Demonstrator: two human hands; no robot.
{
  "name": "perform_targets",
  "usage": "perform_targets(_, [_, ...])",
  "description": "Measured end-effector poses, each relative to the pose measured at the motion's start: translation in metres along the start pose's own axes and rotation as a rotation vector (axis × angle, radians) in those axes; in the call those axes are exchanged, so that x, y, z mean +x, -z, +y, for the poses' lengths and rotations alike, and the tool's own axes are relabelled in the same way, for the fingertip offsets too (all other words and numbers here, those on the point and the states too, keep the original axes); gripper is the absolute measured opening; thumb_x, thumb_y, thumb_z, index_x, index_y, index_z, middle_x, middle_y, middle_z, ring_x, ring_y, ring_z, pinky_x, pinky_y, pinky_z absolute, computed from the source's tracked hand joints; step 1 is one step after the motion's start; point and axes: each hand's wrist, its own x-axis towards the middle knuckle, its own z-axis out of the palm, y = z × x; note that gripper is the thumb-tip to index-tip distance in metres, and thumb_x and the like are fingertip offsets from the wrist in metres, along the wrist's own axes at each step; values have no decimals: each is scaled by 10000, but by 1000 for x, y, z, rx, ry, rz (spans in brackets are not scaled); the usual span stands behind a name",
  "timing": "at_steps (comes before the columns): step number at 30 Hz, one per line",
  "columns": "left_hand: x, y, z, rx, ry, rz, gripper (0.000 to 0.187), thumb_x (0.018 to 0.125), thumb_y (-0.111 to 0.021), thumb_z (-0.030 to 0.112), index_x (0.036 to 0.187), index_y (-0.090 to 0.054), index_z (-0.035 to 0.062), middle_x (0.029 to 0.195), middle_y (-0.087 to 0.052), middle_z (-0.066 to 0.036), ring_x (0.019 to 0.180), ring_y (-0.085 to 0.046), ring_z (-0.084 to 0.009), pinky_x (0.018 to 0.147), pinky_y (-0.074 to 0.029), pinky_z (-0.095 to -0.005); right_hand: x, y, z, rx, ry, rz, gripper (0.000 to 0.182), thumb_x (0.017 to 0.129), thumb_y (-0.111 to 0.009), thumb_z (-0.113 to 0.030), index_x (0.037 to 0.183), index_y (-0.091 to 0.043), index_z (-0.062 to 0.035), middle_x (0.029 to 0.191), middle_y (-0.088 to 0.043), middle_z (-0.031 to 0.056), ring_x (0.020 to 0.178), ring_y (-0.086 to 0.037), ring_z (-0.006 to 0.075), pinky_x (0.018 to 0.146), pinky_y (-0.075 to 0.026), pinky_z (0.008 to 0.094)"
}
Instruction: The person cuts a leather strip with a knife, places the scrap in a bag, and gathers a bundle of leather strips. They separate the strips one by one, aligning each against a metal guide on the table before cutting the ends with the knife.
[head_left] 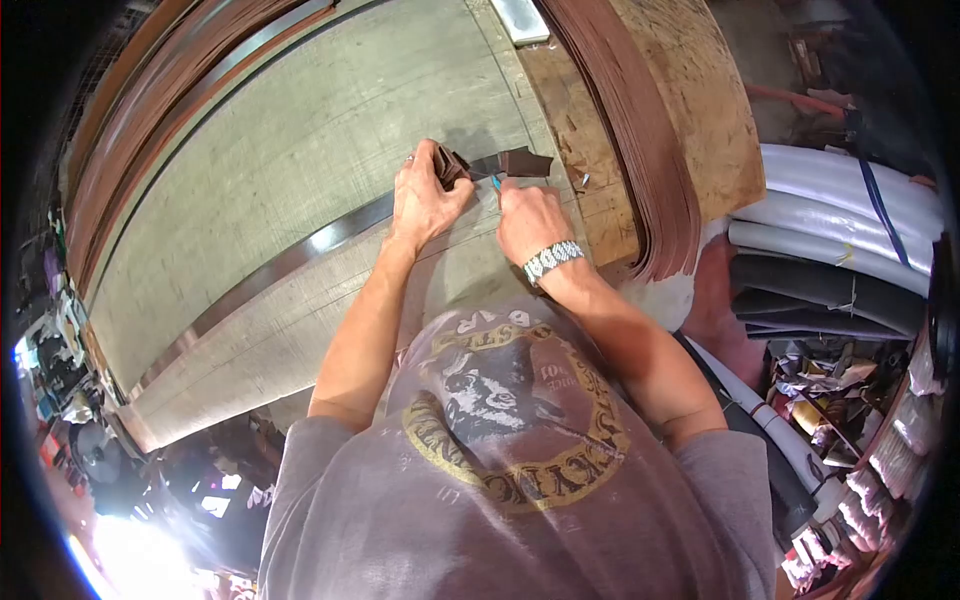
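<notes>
My left hand (428, 200) is closed round a small bunch of folded dark brown strips (452, 168), which look like leather or a similar sheet material. Just right of it, my right hand (532, 218) grips a thin teal tool (496, 183); only a bit of it shows past the fingers, so its kind is hidden. A short stack of brown pieces (526, 162) lies just beyond the right fingertips. Under and beside the left hand, a long metal straightedge (330, 237) runs across the worn worktop (330, 130) toward the lower left.
A thick bundle of long brown strips (655, 170) hangs over the plywood board (700, 90) on the right. More long strips (165, 110) lie along the far left. A pale metal block (521, 20) sits at the top. Rolled sheets (835, 200) are stacked at right, above scraps (825, 410).
</notes>
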Motion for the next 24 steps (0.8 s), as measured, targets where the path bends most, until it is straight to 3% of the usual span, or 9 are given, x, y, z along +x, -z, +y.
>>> perform_targets(5, [-2, -1, 0, -20, -30, 7, 266, 744, -688, 105, 913, -513, -2, 703, -620, -171, 681, -625, -385, 676, -507, -462, 8, 17, 10, 94, 18, 10, 196, 887, -579, -58, 1026, -686, 29, 862, -715, 281, 866, -723, 443, 768, -587, 533])
perform_targets(9, [-4, -3, 0, -6, 0, 16, 300, 748, -695, 130, 967, -538, -1, 746, -642, -175, 705, -636, -381, 688, -510, -464, 57, 12, 27, 258, 130, 279, 190, 973, -529, -157, 1023, -676, -48, 783, -681, 253, 762, -688, 452, 658, -557, 532])
perform_targets(12, [-5, -4, -4, -18, -41, 33, 325, 741, -700, 146, 990, -551, -2, 775, -654, -184, 719, -642, -395, 698, -512, -472, 102, 29, 22, 181, 85, 122, 295, 980, -546, -224, 1215, -663, -89, 1013, -728, 247, 961, -705, 442, 834, -569, 535])
perform_targets(15, [-6, -7, -11, -14, -65, 47, 349, 731, -710, 164, 998, -559, -1, 796, -657, -190, 737, -640, -410, 718, -516, -481, 137, 23, 26, 82, 308, 259, 457, 1009, -542, -334, 1412, -535, -119, 1238, -686, 210, 1148, -650, 411, 926, -541, 511])
perform_targets(17, [-7, -8, -13, 34, -16, 33, 351, 723, -713, 171, 1001, -572, 11, 852, -660, -190, 833, -639, -405, 785, -519, -466, 139, 35, 32, 96, 320, 256, 635, 1012, -531, -474, 1514, -425, -100, 1515, -506, 182, 1364, -523, 343, 1076, -443, 534])
perform_targets(19, [-8, -6, -5, 58, -4, 58, 361, 719, -715, 176, 1017, -585, 19, 900, -663, -190, 897, -636, -396, 818, -518, -455, 115, 40, 49, 97, 507, 237, 720, 988, -539, -546, 1530, -409, -91, 1563, -459, 169, 1433, -446, 348, 1139, -375, 559])
perform_targets(21, [-8, -4, -3, 66, -6, 94, 454, 726, -795, 248, 1080, -612, 30, 981, -668, -173, 968, -635, -361, 867, -528, -447, 91, -9, 77, -41, 710, 385, 715, 947, -589, -579, 1448, -492, -78, 1501, -510, 173, 1425, -425, 385, 1123, -367, 554])
perform_targets(23, [-7, -3, 2, 18, -49, 92, 522, 727, -842, 305, 1118, -625, 36, 1003, -669, -163, 985, -638, -349, 885, -534, -444, 43, -35, 79, -161, 807, 464, 589, 912, -677, -503, 1314, -574, -85, 1377, -569, 169, 1350, -477, 376, 1062, -397, 515])
perform_targets(24, [-5, -2, 0, 0, -41, 62, 602, 753, -875, 375, 1180, -633, 26, 1060, -690, -133, 1048, -655, -283, 935, -530, -405, 35, -41, 83, -105, 813, 449, 551, 900, -701, -470, 1282, -583, -91, 1325, -577, 163, 1312, -497, 359, 1035, -408, 505])
